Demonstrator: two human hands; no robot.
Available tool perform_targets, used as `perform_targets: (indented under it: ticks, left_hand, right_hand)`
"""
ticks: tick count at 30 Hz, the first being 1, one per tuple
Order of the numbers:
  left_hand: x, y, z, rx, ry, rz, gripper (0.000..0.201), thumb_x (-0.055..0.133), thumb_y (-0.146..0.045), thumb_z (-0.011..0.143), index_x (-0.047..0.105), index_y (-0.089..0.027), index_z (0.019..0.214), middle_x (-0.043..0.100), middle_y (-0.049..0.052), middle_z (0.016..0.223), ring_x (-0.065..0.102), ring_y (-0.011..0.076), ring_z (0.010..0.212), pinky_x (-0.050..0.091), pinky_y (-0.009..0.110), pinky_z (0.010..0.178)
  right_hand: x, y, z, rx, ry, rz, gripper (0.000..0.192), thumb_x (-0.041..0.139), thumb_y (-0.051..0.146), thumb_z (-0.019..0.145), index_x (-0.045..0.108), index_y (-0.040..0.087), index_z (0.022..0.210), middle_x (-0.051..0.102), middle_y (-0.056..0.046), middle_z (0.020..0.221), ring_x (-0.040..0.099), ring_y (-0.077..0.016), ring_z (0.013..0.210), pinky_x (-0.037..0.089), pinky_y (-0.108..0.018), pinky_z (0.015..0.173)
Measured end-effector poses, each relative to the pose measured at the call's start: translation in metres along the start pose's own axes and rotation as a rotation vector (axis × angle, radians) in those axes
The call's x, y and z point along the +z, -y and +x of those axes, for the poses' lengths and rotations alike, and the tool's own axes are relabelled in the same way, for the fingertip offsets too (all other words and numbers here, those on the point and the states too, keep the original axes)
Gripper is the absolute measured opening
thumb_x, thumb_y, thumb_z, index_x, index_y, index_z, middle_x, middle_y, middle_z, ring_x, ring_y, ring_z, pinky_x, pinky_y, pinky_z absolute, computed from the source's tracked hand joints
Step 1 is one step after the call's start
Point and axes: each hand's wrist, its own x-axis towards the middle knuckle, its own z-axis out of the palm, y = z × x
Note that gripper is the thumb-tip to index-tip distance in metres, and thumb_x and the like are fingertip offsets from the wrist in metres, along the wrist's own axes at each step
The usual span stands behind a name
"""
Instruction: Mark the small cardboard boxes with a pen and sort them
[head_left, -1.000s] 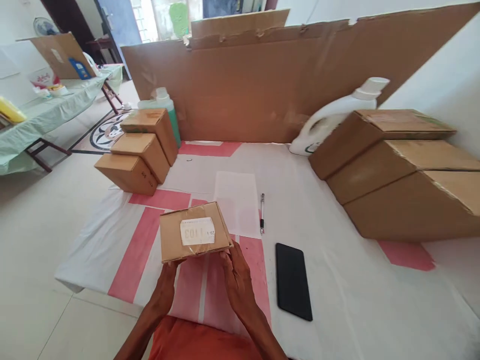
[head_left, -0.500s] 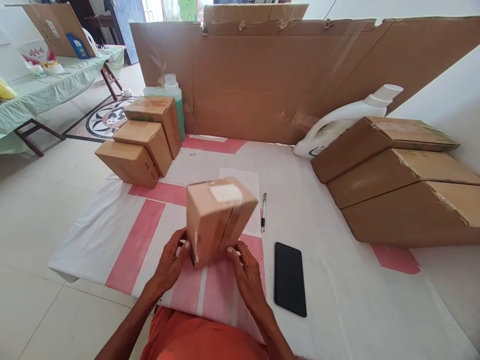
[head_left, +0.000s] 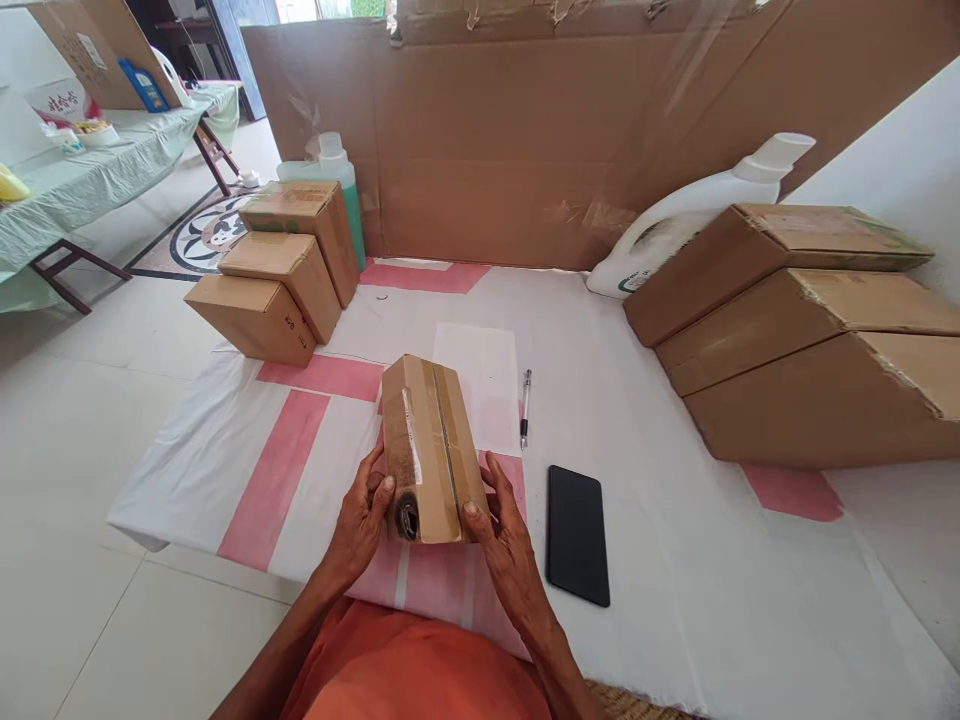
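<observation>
A small brown cardboard box (head_left: 435, 450) is held between my two hands over the near part of the table. Its taped seam faces up, a white label shows on its left side, and a dark, round damaged patch marks its near left corner. My left hand (head_left: 364, 520) grips the box's left side near the bottom. On the opposite side, my right hand (head_left: 506, 530) has its thumb on the near right corner and fingers along the side. A sheet of white paper (head_left: 476, 365) lies beyond the box, with a pen (head_left: 526, 408) at its right edge.
A black phone (head_left: 577, 535) lies right of my hands. Several cardboard boxes stand in a left group (head_left: 259, 320) and a right stack (head_left: 795, 390). Behind are a green-liquid bottle (head_left: 351, 205), a white jug (head_left: 690, 215) and a tall cardboard panel (head_left: 480, 150).
My hands have turned the box so that its taped seam now faces up and its labelled face points left. The view has tilted slightly downward.
</observation>
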Motion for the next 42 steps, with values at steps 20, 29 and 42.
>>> perform_targets:
  ticks: [20, 29, 42]
  left_hand:
    - [-0.011, -0.026, -0.016, 0.657, -0.115, 1.015, 0.125, 0.088, -0.029, 0.076, 0.006, -0.028, 0.17, 0.016, 0.025, 0.172, 0.017, 0.0515, 0.159, 0.03, 0.07, 0.121]
    - [-0.021, -0.032, 0.018, 0.949, 0.141, 1.044, 0.119, 0.082, -0.045, 0.076, 0.012, -0.02, 0.169, 0.043, 0.023, 0.159, 0.032, 0.0465, 0.154, 0.015, 0.063, 0.129]
    - [0.035, -0.088, 0.064, 0.359, 0.16, 0.763, 0.107, 0.082, -0.061, 0.072, 0.036, -0.02, 0.161, 0.048, 0.017, 0.147, 0.043, 0.0388, 0.141, 0.033, 0.059, 0.121]
  right_hand:
    - [-0.029, 0.083, 0.025, -0.331, 0.098, -0.075, 0.045, 0.07, 0.062, 0.091, 0.078, 0.027, 0.118, 0.079, -0.009, 0.115, 0.07, -0.027, 0.102, 0.058, -0.04, 0.085]
    - [-0.024, 0.104, 0.025, -0.404, 0.228, -0.063, 0.049, 0.068, 0.064, 0.093, 0.075, 0.028, 0.125, 0.077, -0.008, 0.123, 0.07, -0.0278, 0.109, 0.055, -0.045, 0.098]
    - [0.008, 0.031, 0.042, -0.069, -0.009, 0.647, 0.098, 0.009, 0.089, 0.093, 0.046, 0.025, 0.158, 0.056, -0.012, 0.158, 0.061, -0.0299, 0.138, 0.057, -0.047, 0.102]
